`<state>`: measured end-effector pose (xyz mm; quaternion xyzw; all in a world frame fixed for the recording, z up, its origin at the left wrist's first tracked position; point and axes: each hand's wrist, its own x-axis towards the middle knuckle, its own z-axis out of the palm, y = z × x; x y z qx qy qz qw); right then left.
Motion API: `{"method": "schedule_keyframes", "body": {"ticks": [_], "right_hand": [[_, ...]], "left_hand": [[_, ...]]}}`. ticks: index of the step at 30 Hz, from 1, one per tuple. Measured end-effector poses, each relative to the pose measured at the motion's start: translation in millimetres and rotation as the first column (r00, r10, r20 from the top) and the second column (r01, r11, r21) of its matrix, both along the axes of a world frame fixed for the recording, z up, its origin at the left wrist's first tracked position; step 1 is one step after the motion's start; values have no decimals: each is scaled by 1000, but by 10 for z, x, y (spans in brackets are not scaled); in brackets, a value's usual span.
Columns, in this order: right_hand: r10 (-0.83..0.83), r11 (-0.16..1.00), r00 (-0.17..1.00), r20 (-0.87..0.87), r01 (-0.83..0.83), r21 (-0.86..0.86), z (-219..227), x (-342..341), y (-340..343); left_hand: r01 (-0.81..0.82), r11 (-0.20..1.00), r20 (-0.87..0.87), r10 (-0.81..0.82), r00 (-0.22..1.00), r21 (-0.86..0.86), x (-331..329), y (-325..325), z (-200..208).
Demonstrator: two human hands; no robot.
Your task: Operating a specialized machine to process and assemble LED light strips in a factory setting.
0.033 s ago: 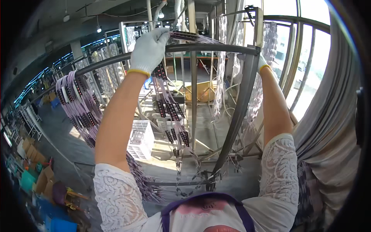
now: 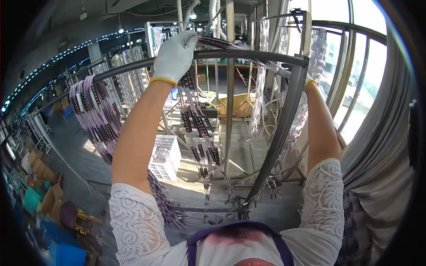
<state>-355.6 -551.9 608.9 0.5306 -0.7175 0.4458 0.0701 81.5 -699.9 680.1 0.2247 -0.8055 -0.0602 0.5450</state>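
My left hand (image 2: pixel 175 55), in a white glove with a yellow cuff, is raised and closed on a bundle of thin pink-and-black cable strands (image 2: pixel 217 43) that lies over a curved dark metal rail (image 2: pixel 248 54). More of these strands (image 2: pixel 199 128) hang down from the rail below that hand. My right arm reaches up at the right. Only the cuff edge of my right hand (image 2: pixel 307 80) shows, and the rest is hidden behind the rack's dark upright post (image 2: pixel 284 119), among hanging strands.
A thick bunch of pink strands (image 2: pixel 95 115) hangs on the rail to the left. A white plastic crate (image 2: pixel 165 157) stands on the floor under the rack. Cardboard boxes (image 2: pixel 49 199) lie at lower left. A grey curtain (image 2: pixel 377 168) and windows are on the right.
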Motion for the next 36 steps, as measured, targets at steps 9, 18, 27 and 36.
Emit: {"method": "schedule_keyframes", "body": {"ticks": [9, 18, 27, 36], "right_hand": [[41, 980, 898, 439, -121, 156, -2201, -99, 283], [-536, 834, 190, 823, -34, 551, -5357, 384, 1770], [-623, 728, -297, 724, 118, 675, -6298, 2107, 3299], [-803, 596, 57, 594, 108, 796, -5560, 2638, 3520]], "left_hand": [[-675, 713, -52, 679, 732, -191, 1638, -1170, -242], [-727, 619, 163, 783, 600, -297, 2180, -1651, -46], [-528, 648, -127, 560, 819, -549, 1564, -1036, -1242], [237, 441, -186, -157, 970, 866, 1078, -1530, -4023]]}}
